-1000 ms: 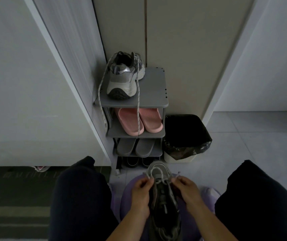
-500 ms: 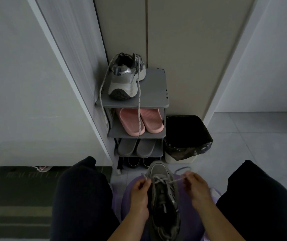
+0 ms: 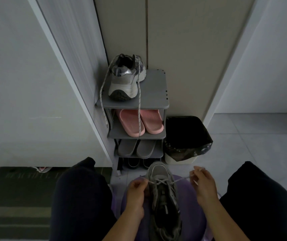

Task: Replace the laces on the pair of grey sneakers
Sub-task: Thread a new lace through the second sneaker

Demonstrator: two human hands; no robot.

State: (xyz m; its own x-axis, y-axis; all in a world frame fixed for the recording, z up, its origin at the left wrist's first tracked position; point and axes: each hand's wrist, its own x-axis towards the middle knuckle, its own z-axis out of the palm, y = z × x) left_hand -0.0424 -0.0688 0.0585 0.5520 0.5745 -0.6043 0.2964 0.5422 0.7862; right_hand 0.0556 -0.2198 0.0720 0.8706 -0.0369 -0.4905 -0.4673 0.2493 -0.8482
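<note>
Left hand (image 3: 135, 193) pinched low near centre; right hand (image 3: 202, 184) raised outward, grip closed.

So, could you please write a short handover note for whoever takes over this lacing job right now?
Left hand: pinches one end of the lace at the toe eyelets of the sneaker on the lap.
Right hand: holds the other end, pulled out to the right.
Second sneaker: on top of the shoe rack, a speckled lace draped loosely over it and hanging down.
Done: only the lowest eyelets show lace.
Left: lace upward, tie, then finish the rack sneaker.
</note>
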